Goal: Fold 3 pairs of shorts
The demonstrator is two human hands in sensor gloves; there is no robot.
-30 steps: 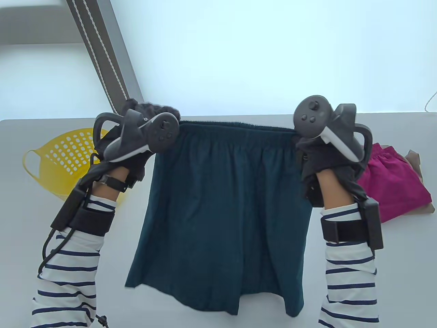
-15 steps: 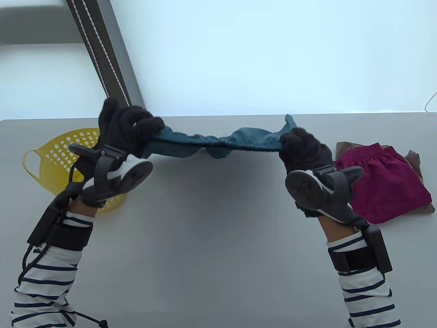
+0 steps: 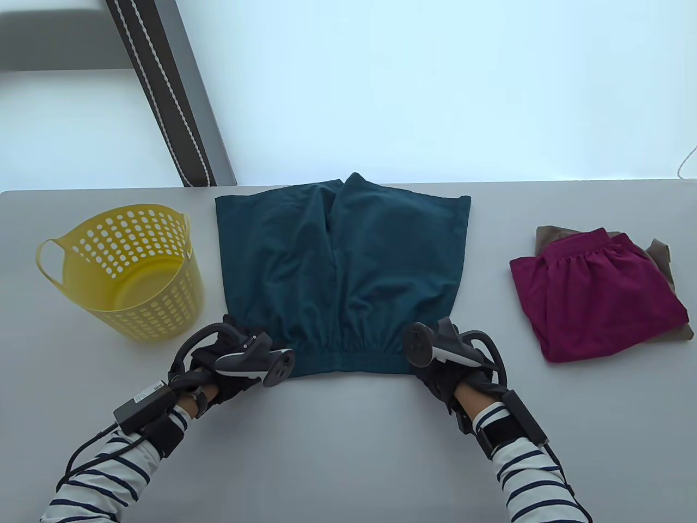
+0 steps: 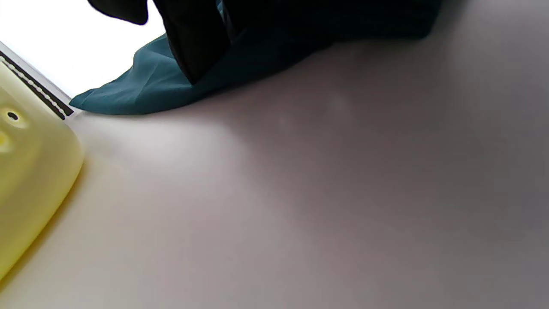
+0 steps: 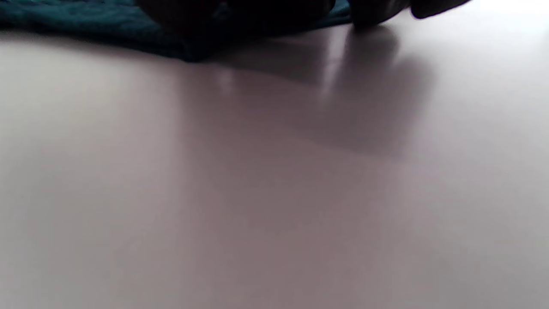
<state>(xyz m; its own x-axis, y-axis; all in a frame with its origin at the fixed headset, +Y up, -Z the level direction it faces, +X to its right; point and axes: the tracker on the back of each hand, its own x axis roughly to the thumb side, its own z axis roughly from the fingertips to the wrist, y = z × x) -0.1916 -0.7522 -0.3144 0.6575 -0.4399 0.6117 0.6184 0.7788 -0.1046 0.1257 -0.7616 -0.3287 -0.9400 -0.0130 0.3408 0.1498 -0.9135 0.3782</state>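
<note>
We have the teal shorts (image 3: 340,278) spread flat on the table (image 3: 348,452), waistband toward the near edge and the leg hems reaching the far edge. Our left hand (image 3: 218,368) sits at the waistband's left end and our right hand (image 3: 444,370) at its right end. The trackers hide the fingers from above; in the left wrist view dark gloved fingers (image 4: 193,47) lie against the cloth, but we cannot tell whether either hand grips the band or only rests on it.

We judge the fabric light, soft and limp, so it will sag and wrinkle wherever it is unsupported. The gathered elastic waistband is the firmest part, so its two ends, or a waistband corner paired with the hem corner on the same side, are the places to take hold for a fold.

Half a second ago we held the shorts in the air, bunched between raised hands above the far edge; a second ago they hung full length. Now they lie on the table, with both hands low near the front.

The folded magenta shorts (image 3: 596,297) by the right edge and the yellow basket (image 3: 128,269) by the left edge have not moved.
</note>
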